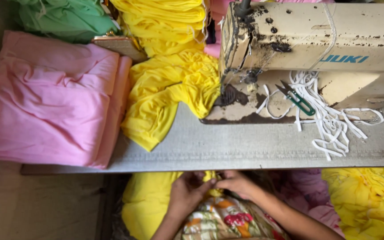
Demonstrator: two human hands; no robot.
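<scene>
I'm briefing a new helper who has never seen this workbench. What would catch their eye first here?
Bright cloth dominates: a folded pink fabric stack at the left of the grey table, with crumpled yellow fabric spilling beside it. At the right sits a worn cream sewing machine, with green-handled thread snips on tangled white elastic strips. Below the table edge, the left hand and right hand pinch a small yellow fabric piece.

my hands: 2, left hand (186, 192), right hand (237, 183) | sewing machine (316, 49): 1 | green-handled snips (296, 98): 1 | pink cloth stack (50, 98): 1 | green cloth bundle (67, 18): 1
</scene>
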